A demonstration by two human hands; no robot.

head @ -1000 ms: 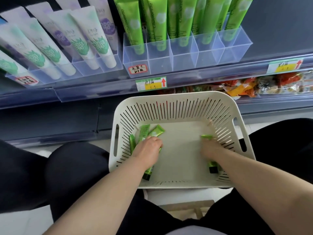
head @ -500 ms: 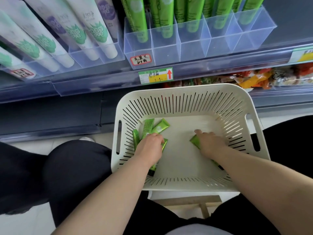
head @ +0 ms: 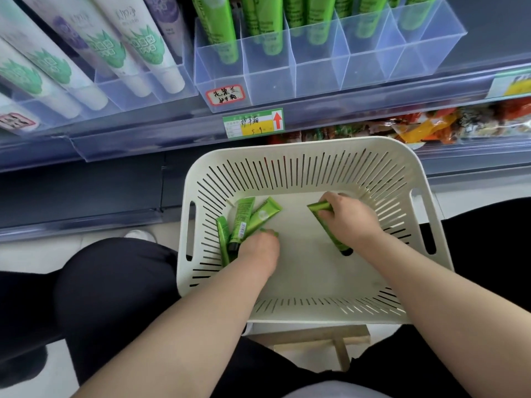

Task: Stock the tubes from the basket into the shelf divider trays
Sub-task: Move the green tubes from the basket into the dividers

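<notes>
A cream slotted basket sits in front of me below the shelf. Several small green tubes lie at its left side. My left hand is curled over the near ends of those tubes and grips them. My right hand holds one green tube lying aslant in the basket's right half, its dark cap towards me. Above, a clear divider tray holds upright green tubes in several compartments.
To the left, white tubes with green and purple prints lean in another clear tray. A price label with a red arrow is on the shelf edge. Snack packets fill the lower shelf. My dark-clad knees flank the basket.
My right hand has moved farther from me and its tube has lifted at the far end. My left hand has slid back along the tubes. The view has come closer to the shelf.
</notes>
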